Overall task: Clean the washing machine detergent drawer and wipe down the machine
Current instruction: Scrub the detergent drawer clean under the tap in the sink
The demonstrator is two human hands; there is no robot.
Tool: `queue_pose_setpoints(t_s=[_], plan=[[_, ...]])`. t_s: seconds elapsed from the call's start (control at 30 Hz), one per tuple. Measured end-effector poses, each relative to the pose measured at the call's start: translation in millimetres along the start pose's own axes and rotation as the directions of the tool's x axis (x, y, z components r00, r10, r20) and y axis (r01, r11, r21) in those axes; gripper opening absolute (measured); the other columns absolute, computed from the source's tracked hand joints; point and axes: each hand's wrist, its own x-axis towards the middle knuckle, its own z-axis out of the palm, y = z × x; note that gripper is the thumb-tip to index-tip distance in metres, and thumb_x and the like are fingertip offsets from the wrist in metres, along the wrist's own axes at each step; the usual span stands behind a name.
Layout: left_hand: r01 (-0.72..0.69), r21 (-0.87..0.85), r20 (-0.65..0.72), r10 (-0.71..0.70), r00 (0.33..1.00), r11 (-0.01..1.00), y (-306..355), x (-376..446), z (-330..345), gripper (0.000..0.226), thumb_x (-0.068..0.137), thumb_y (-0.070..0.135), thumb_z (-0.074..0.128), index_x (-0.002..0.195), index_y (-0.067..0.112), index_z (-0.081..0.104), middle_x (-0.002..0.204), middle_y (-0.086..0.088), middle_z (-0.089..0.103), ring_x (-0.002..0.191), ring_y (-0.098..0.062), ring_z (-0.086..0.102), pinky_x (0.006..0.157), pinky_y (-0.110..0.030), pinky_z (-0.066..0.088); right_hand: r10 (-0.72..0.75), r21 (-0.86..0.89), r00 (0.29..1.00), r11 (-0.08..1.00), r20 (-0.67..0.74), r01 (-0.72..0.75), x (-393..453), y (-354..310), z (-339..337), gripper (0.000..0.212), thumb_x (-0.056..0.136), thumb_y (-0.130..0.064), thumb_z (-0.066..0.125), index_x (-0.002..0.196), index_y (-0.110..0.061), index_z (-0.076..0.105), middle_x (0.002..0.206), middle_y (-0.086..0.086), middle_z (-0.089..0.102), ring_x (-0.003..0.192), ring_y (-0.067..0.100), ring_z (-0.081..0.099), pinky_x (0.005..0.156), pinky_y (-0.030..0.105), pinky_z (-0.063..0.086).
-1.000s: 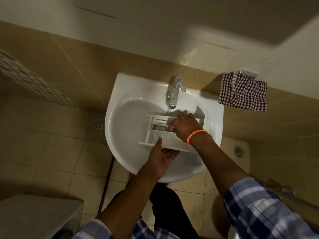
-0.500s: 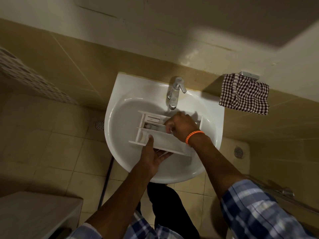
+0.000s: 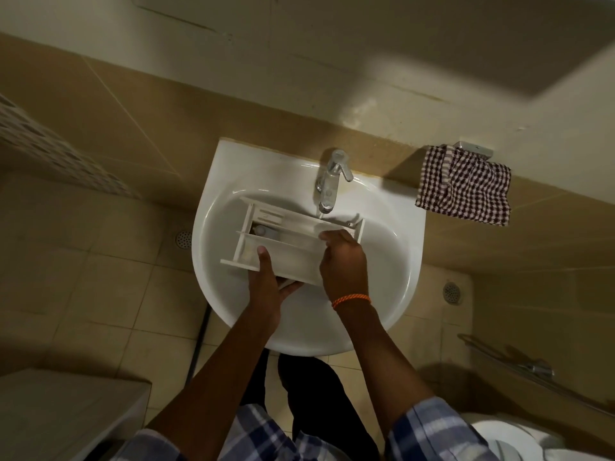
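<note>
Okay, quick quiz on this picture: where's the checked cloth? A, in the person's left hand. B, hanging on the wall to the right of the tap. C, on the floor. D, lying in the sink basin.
B: the checked cloth hangs from a wall fitting to the right of the tap, while both hands hold the detergent drawer over the sink.

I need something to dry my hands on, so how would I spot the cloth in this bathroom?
Find the white basin on the tiled wall, with the chrome tap at its back. To the right of the basin, a checked cloth hangs from a small metal holder on the wall. It is the only patterned fabric there, dark and white checks.
</note>
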Motion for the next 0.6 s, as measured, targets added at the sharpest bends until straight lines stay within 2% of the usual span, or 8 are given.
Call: queue_pose_setpoints(t_s=[0.07, 0.1, 0.17, 0.2, 0.23, 0.37, 0.5, 0.6], plan=[[-0.008, 0.022, 0.007, 0.008, 1.0, 1.0, 1.3, 0.0, 3.0, 0.088, 0.087, 0.072, 0.062, 0.161, 0.027, 0.043, 0.143, -0.014, 0.067, 0.122, -0.032, 0.072, 0.075, -0.043, 0.066, 0.21, 0.196, 0.977, 0.96, -0.022, -0.202, 11.1, -0.3, 7.5, 0.033, 0.083, 0.007, 0.061, 0.099, -0.014, 0.081, 0.098, 0.008, 0.079, 0.092, 0.028, 0.075, 0.088, 0.041, 0.061], [-0.022, 0.032, 0.008, 0.022, 1.0, 0.999, 2.4, -1.3, 4.9, 0.086, 0.089, 0.07, 0.062, 0.161, 0.029, 0.043, 0.143, -0.011, 0.066, 0.121, -0.03, 0.072, 0.075, -0.043, 0.066, 0.385, 0.404, 0.923, 0.846, -0.011, -0.348, 18.2, -1.1, 9.7, 0.029, 0.084, 0.006, 0.061, 0.089, -0.014, 0.081, 0.089, 0.008, 0.079, 0.083, 0.029, 0.075, 0.083, 0.041, 0.063], [-0.057, 0.056, 0.001, 0.057, 0.998, 0.997, 5.9, -3.6, 7.6, 0.077, 0.096, 0.065, 0.06, 0.163, 0.033, 0.039, 0.142, -0.006, 0.065, 0.121, -0.027, 0.071, 0.075, -0.042, 0.067, 0.634, 0.756, 0.745, 0.381, 0.206, -0.532, 32.1, -1.5, 11.7, 0.03, 0.088, 0.01, 0.053, 0.078, -0.005, 0.077, 0.077, 0.017, 0.074, 0.066, 0.035, 0.071, 0.067, 0.04, 0.064], [-0.075, 0.071, 0.0, 0.075, 0.997, 0.995, 7.4, -4.1, 8.6, 0.074, 0.099, 0.061, 0.06, 0.164, 0.034, 0.037, 0.142, -0.004, 0.064, 0.121, -0.026, 0.07, 0.075, -0.042, 0.067, 0.652, 0.801, 0.686, 0.197, 0.323, -0.565, 37.9, -0.8, 10.9, 0.028, 0.089, 0.012, 0.051, 0.079, 0.002, 0.074, 0.076, 0.021, 0.072, 0.064, 0.035, 0.07, 0.061, 0.037, 0.064], [-0.091, 0.09, 0.003, 0.091, 0.996, 0.992, 9.4, -4.9, 9.3, 0.072, 0.1, 0.059, 0.06, 0.164, 0.036, 0.036, 0.143, -0.002, 0.063, 0.122, -0.025, 0.069, 0.076, -0.041, 0.067, 0.647, 0.799, 0.65, 0.102, 0.399, -0.593, 41.6, -1.3, 8.8, 0.024, 0.089, 0.013, 0.051, 0.081, 0.007, 0.073, 0.078, 0.023, 0.071, 0.064, 0.035, 0.07, 0.058, 0.035, 0.063], [-0.139, 0.138, 0.032, 0.136, 0.99, 0.981, 16.2, -7.3, 12.9, 0.069, 0.102, 0.055, 0.061, 0.164, 0.039, 0.036, 0.143, 0.004, 0.062, 0.126, -0.022, 0.067, 0.08, -0.043, 0.068, 0.575, 0.784, 0.622, -0.058, 0.532, -0.618, 44.0, -3.3, -1.4, 0.027, 0.097, -0.003, 0.053, 0.08, 0.006, 0.071, 0.085, 0.025, 0.076, 0.073, 0.036, 0.075, 0.062, 0.035, 0.065], [-0.169, 0.167, 0.036, 0.165, 0.986, 0.971, 18.8, -8.8, 13.1, 0.063, 0.104, 0.049, 0.062, 0.162, 0.037, 0.039, 0.145, 0.003, 0.061, 0.129, -0.021, 0.065, 0.082, -0.044, 0.067, 0.432, 0.758, 0.641, -0.182, 0.634, -0.626, 43.7, -4.8, -6.7, 0.043, 0.105, -0.016, 0.042, 0.102, 0.016, 0.07, 0.11, 0.032, 0.073, 0.09, 0.037, 0.077, 0.076, 0.035, 0.066], [-0.212, 0.165, 0.04, 0.209, 0.977, 0.963, 21.0, -14.0, 13.0, 0.047, 0.106, 0.042, 0.06, 0.151, 0.043, 0.043, 0.136, 0.012, 0.064, 0.124, -0.014, 0.067, 0.08, -0.042, 0.067, 0.432, 0.751, 0.628, -0.22, 0.647, -0.623, 43.7, -8.0, -10.5, 0.042, 0.104, -0.014, 0.042, 0.103, 0.019, 0.068, 0.101, 0.031, 0.075, 0.084, 0.035, 0.078, 0.069, 0.033, 0.065]])
